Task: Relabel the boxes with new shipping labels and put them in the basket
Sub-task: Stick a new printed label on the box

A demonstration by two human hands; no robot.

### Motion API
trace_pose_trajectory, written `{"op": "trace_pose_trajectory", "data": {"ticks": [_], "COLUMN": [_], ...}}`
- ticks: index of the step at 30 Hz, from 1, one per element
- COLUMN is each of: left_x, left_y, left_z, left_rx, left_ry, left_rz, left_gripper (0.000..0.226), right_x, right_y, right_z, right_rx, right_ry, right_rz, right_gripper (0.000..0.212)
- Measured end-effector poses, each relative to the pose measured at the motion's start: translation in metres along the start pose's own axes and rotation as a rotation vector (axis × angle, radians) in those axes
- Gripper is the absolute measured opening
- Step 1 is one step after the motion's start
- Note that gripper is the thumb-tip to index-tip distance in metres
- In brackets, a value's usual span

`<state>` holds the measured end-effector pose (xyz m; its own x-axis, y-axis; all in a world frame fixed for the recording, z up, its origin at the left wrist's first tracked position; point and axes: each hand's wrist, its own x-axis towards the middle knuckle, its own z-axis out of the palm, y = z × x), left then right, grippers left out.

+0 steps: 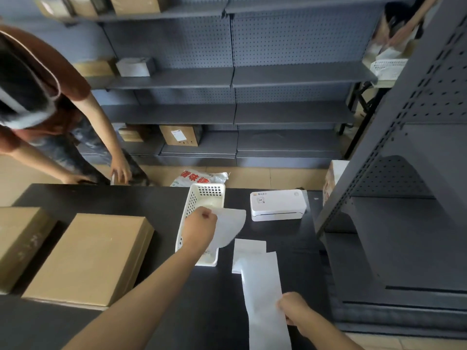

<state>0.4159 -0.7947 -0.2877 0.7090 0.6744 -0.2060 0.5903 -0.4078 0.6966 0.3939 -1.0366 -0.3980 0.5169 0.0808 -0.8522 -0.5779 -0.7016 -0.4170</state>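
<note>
Pinching a peeled label in our left hand over the basket, our right hand grips the backing strip, with the nearest box lying leftward.

Little can be read. The white plastic bag on the floor behind the counter bears large red Chinese characters, cut off and blurred. The white label printer carries a small orange logo with tiny illegible print. A shelf carton has an unreadable white label.
</note>
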Motion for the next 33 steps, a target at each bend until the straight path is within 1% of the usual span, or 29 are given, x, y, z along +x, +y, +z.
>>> {"op": "trace_pose_trajectory", "data": {"ticks": [3,5,6,8,10,13,15,16,17,18,21,23,25,27,30,33], "left_x": [-0.004,-0.008,-0.010,-0.015,-0.019,-0.025,-0.029,-0.031,-0.033,-0.035,-0.044,-0.051,-0.059,-0.065,-0.071,-0.073], "left_y": [0.000,-0.003,-0.005,-0.008,-0.010,-0.015,-0.017,-0.018,-0.019,-0.020,-0.023,-0.028,-0.035,-0.043,-0.057,-0.077], "left_z": [-0.008,-0.011,-0.012,-0.014,-0.017,-0.020,-0.023,-0.024,-0.025,-0.027,-0.028,-0.029,-0.031,-0.036,-0.048,-0.066], "left_rx": [-0.012,-0.011,-0.011,-0.003,0.012,0.014,0.019,0.020,0.023,0.029,0.053,0.091,0.142,0.208,0.351,0.422], "left_ry": [0.018,0.014,0.009,-0.002,-0.012,-0.023,-0.028,-0.027,-0.026,-0.027,-0.044,-0.058,-0.075,-0.095,-0.104,-0.116], "left_rz": [0.021,0.030,0.032,0.036,0.042,0.054,0.067,0.075,0.083,0.091,0.121,0.154,0.225,0.319,0.453,0.516], "left_gripper": [0.013,0.013,0.015,0.019,0.021,0.020,0.019,0.018,0.017,0.017,0.015,0.013,0.015,0.018,0.023,0.027], "right_x": [0.001,0.000,-0.002,-0.001,0.002,-0.004,-0.009,-0.013,-0.017,-0.021,-0.038,-0.050,-0.060,-0.065,-0.066,-0.068], "right_y": [0.004,-0.005,-0.009,-0.012,-0.008,-0.005,-0.015,-0.023,-0.033,-0.044,-0.083,-0.108,-0.127,-0.140,-0.149,-0.155], "right_z": [-0.002,0.000,0.001,0.000,-0.002,-0.005,-0.008,-0.009,-0.009,-0.008,0.005,0.016,0.028,0.038,0.056,0.081], "right_rx": [-0.066,-0.109,-0.161,-0.318,-0.404,-0.500,-0.423,-0.342,-0.256,-0.162,0.186,0.361,0.519,0.630,0.670,0.617], "right_ry": [0.031,0.029,0.035,0.087,0.174,0.377,0.518,0.553,0.538,0.483,0.209,0.047,-0.103,-0.212,-0.281,-0.228], "right_rz": [-0.022,0.027,0.059,0.057,-0.024,-0.139,-0.257,-0.327,-0.384,-0.425,-0.450,-0.420,-0.332,-0.227,-0.188,-0.218], "right_gripper": [0.035,0.026,0.020,0.024,0.020,0.030,0.027,0.024,0.022,0.020,0.015,0.013,0.021,0.027,0.024,0.019]}}
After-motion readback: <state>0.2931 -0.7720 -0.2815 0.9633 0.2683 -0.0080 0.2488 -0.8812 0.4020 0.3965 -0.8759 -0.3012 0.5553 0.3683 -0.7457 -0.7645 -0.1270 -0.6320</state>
